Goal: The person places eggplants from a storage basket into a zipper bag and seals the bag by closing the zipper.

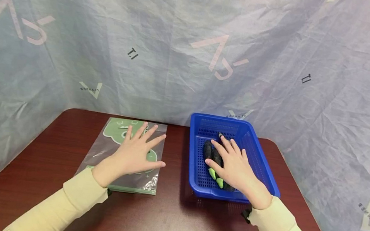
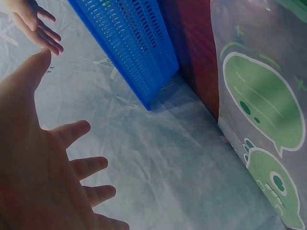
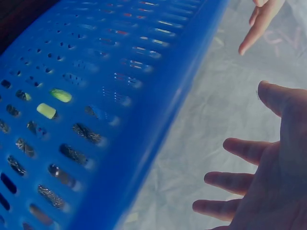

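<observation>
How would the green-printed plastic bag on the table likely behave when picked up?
The plastic bag would probably be floppy, since its see-through film looks thin. It is likely light, as it lies flat with no visible contents. The glossy glare near its lower right corner suggests it may be slippery.

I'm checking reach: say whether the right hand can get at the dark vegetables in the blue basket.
Probably yes: the right hand is empty, spread above the blue basket, whose open top leaves the dark vegetables accessible.
</observation>
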Demonstrator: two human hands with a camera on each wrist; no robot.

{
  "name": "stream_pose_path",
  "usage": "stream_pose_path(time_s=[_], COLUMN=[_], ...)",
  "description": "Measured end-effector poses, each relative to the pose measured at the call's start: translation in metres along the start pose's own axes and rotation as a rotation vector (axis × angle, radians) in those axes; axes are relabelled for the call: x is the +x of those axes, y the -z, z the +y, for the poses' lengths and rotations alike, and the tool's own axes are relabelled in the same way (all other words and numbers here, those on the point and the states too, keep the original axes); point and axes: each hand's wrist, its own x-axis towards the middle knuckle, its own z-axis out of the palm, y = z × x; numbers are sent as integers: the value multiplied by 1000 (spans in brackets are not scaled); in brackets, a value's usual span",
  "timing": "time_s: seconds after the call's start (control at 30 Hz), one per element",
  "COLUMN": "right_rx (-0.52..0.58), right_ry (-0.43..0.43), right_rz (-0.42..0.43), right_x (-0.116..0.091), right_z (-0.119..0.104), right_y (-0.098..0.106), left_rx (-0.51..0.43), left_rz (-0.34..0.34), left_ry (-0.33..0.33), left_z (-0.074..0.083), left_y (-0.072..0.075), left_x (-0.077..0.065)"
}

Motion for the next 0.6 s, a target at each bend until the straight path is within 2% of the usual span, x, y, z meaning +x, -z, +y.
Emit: stream_pose_path(time_s=[0.17, 0.33, 0.6], right_rx=[31, 102, 196], right_ry=[16, 61, 108], right_rz=[-16, -55, -151], right_x=[2, 9, 31], right_z=[1, 5, 13], right_y=[3, 15, 33], left_rx=[4, 4, -6], left_rz=[1, 2, -3], left_ry=[-12, -22, -20], left_z=[-5, -13, -31], left_y=[-2, 0, 5], left_x=[-1, -5, -20])
